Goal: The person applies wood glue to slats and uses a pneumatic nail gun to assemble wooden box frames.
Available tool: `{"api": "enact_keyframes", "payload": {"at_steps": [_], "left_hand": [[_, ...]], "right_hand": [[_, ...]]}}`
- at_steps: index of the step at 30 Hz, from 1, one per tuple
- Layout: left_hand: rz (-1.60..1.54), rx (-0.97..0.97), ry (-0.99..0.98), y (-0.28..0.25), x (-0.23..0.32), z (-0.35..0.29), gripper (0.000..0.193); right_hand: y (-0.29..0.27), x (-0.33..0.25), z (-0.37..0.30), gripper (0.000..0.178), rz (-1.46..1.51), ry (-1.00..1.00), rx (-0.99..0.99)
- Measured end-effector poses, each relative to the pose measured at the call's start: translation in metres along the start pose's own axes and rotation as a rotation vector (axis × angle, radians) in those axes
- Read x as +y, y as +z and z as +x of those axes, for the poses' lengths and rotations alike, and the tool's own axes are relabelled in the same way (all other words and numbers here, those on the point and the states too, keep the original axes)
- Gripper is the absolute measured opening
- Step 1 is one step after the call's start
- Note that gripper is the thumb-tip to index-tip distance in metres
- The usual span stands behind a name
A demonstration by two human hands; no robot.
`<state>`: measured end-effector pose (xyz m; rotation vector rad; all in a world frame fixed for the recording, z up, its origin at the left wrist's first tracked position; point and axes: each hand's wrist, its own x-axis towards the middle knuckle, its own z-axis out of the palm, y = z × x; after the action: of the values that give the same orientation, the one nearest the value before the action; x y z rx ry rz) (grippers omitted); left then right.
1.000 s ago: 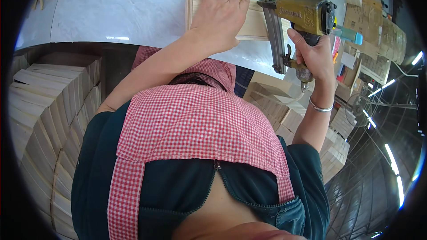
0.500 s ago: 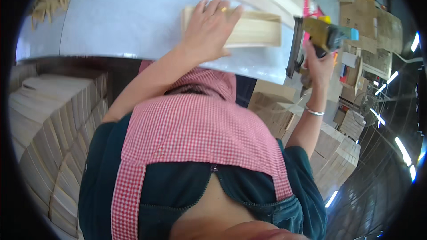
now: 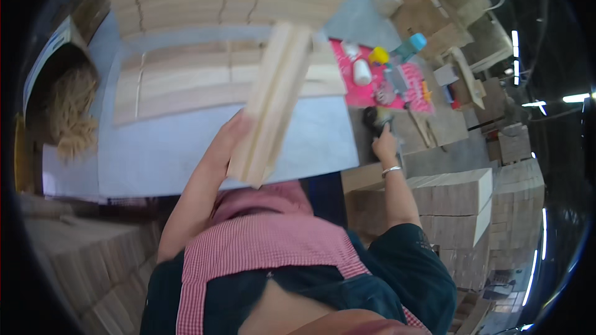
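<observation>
A long, narrow pale wooden box is tilted up above the white tabletop, blurred by motion. My left hand grips it by its left side near the lower end, and the fingers are partly hidden behind it. To the right, beyond the white top's edge, my right hand is closed around the nail gun, held low beside a brown surface. Only the tool's dark end shows plainly; whether it rests on that surface I cannot tell.
Stacks of wooden slats tied with cord line the back. A pink sheet bears a white bottle and a teal-capped bottle. Wood slivers fill a bin at left. Stacked wooden pieces stand right.
My left hand has lifted the box off the table and tipped it upright. The nail gun, in my right hand, has moved away from the box and down to the right. The view has shifted.
</observation>
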<state>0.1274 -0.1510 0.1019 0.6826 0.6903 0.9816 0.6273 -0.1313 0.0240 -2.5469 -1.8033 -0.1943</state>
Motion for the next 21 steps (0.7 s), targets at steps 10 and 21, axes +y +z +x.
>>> {"api": "enact_keyframes", "payload": {"at_steps": [10,21], "left_hand": [[-0.624,-0.219,0.036,-0.009,-0.054,0.046,0.096],[-0.599,-0.386,0.051,-0.005,-0.052,-0.021,0.088]], "right_hand": [[-0.115,-0.197,-0.121,0.038,1.330,-0.439,-0.386],[-0.112,-0.225,-0.205,0.058,1.711,-0.533,-0.694]]}}
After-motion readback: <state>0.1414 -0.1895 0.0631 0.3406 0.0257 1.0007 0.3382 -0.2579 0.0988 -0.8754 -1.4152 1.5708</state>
